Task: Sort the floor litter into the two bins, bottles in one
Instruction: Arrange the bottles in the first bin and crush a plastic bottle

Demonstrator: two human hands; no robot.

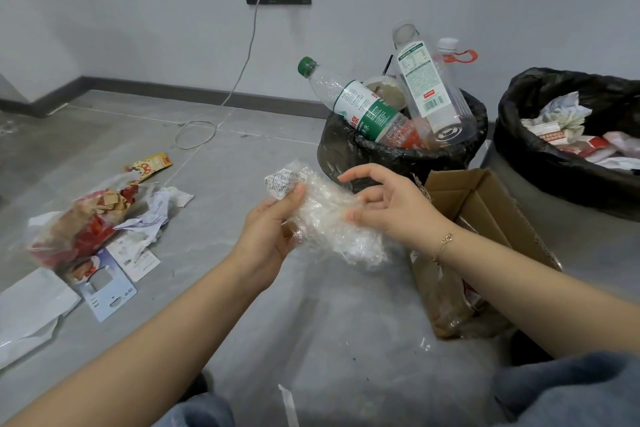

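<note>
- Item in hand: a crumpled clear plastic film wrapper with a white printed label, held above the grey floor tiles, just in front of the nearer bin.
- Left hand: thumb and fingers curled round the wrapper's left end, gripping it.
- Right hand: fingers spread and relaxed, fingertips touching the wrapper's right side; no firm grip is evident.
- Nearer black-lined bin: holds several clear plastic bottles, including a green-capped bottle leaning over its rim. Bottle sorting appears well advanced.
- Farther black-lined bin: holds crumpled paper and red-and-white wrappers.
- Outstanding on the floor: a red-and-clear snack bag, crumpled white paper, a pale blue card, a yellow sachet and an open brown cardboard box.
- Assessment: the task is partly complete; the held wrapper belongs in the farther bin.
</note>
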